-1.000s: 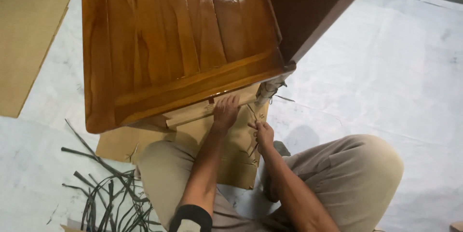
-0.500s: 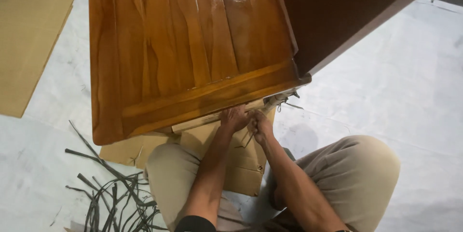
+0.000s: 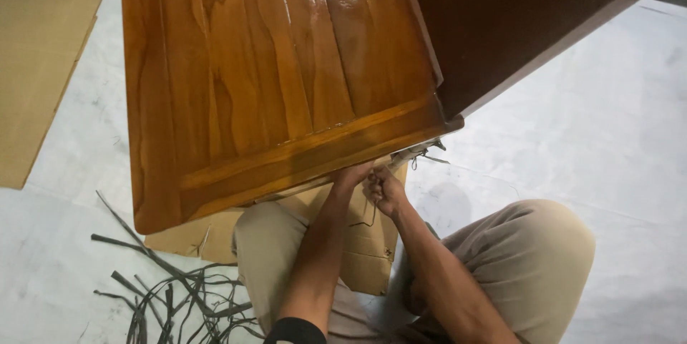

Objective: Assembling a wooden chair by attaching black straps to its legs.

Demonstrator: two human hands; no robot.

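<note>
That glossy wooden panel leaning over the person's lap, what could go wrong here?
1. The wooden panel hangs tilted above both hands; if it slips, it could pinch the left hand and right hand working under its lower edge.
2. Thin dark strands at the corner might snag fingers.
3. Loose dark strips on the floor beside the knee may be a tripping hazard.

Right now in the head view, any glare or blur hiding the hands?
Head view: bright glare streaks on the glossy wooden panel near the top edge; the left hand is partly tucked in shadow under the panel's lower edge; the right hand is lit but slightly soft; no strong distortion.
</note>
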